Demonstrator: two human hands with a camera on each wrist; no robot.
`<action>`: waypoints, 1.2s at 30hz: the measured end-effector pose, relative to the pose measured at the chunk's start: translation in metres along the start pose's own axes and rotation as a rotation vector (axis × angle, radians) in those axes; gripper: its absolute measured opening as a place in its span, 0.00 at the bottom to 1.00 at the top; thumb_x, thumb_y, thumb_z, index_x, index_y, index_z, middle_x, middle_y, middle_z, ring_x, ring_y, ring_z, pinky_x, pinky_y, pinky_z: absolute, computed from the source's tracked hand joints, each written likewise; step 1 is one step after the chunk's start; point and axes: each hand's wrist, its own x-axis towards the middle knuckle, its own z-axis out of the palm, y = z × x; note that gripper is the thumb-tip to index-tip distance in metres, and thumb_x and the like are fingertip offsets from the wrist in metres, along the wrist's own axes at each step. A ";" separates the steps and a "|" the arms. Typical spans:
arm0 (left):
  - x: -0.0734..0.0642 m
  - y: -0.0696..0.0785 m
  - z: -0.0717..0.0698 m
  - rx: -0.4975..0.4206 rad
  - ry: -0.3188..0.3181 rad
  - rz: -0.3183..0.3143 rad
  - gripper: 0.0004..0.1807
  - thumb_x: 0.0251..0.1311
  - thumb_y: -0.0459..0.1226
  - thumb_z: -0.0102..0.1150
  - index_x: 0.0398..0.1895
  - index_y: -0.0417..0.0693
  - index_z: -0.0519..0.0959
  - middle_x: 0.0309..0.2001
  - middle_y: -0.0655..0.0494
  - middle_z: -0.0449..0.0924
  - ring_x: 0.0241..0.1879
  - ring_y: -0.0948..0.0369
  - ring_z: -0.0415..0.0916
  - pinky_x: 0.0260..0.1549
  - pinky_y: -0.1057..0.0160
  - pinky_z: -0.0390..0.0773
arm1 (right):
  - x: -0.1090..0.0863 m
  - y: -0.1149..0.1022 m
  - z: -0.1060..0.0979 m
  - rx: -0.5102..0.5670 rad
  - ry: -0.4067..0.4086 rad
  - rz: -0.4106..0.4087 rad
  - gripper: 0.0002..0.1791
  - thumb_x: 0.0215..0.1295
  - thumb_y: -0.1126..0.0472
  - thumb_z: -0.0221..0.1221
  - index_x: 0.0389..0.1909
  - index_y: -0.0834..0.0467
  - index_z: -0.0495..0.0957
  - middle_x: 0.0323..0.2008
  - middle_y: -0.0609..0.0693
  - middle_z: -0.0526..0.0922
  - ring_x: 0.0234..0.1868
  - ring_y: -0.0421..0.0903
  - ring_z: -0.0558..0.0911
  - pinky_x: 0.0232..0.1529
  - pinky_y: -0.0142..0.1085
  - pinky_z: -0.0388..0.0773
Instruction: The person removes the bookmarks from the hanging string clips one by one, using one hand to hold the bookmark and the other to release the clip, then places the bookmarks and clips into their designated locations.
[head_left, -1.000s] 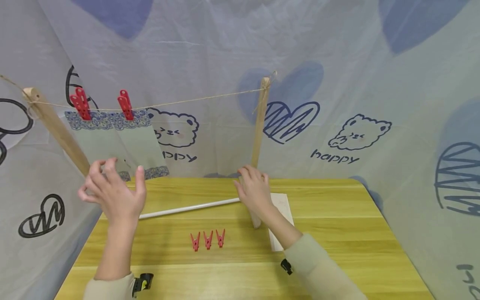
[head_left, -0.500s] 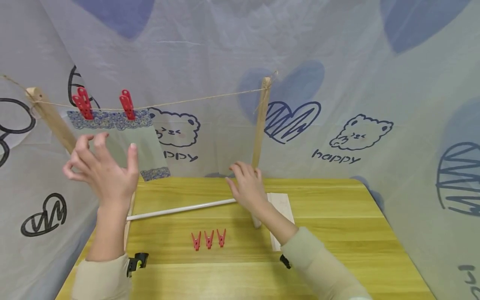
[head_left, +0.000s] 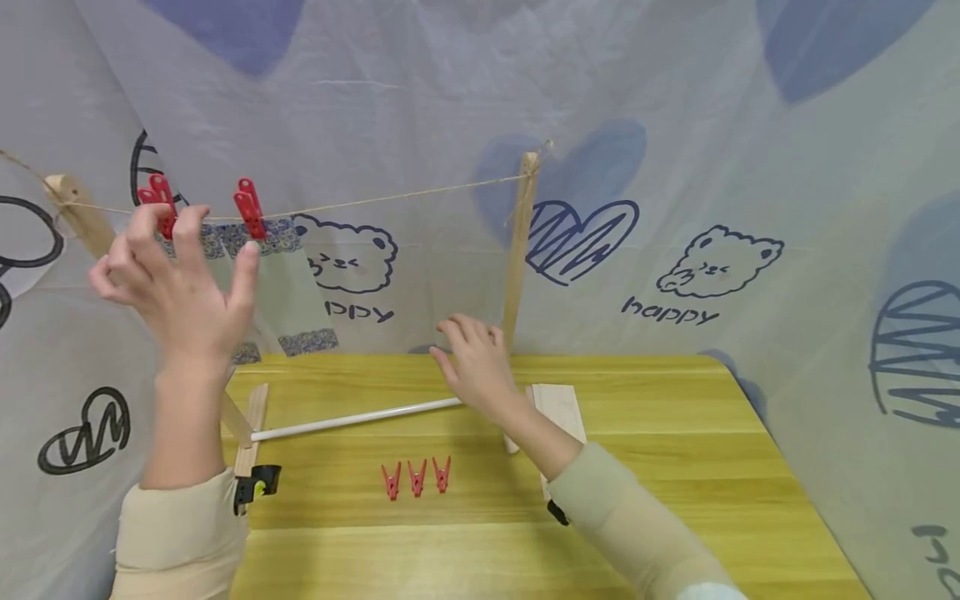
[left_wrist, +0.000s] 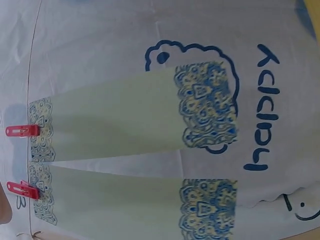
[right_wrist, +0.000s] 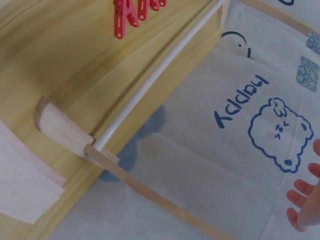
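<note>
My left hand [head_left: 180, 292] is raised in front of the hanging sheets, fingers spread and bent, holding nothing. Two pale green sheets, the upper [left_wrist: 115, 115] and the lower [left_wrist: 120, 200] in the left wrist view, have blue patterned ends. One red clothespin [head_left: 250, 208] and another [head_left: 159, 200], partly behind my fingers, clip them to a thin string [head_left: 375, 200]. My right hand [head_left: 476, 362] hovers above the white rod [head_left: 360, 418], left of the right wooden post [head_left: 519, 250], its fingers loosely bent around nothing. Whether either hand touches anything is not visible.
Three red clothespins [head_left: 417, 477] lie in a row on the wooden table [head_left: 675, 483]. Pale flat sheets [head_left: 558, 408] lie right of the right post's base [right_wrist: 60, 125]. The left post [head_left: 82, 221] is partly behind my left hand. A printed curtain [head_left: 720, 150] hangs behind.
My left hand has risen and moved left, up to the level of the clothespins on the string. The right hand has drifted slightly left and up, away from the right post.
</note>
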 end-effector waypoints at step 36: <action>0.054 -0.007 -0.012 0.046 -0.436 0.175 0.34 0.60 0.63 0.35 0.57 0.48 0.65 0.65 0.50 0.45 0.61 0.47 0.37 0.52 0.41 0.29 | 0.043 -0.056 0.003 0.096 -0.133 0.057 0.22 0.69 0.44 0.42 0.59 0.49 0.64 0.61 0.48 0.65 0.61 0.45 0.65 0.57 0.44 0.59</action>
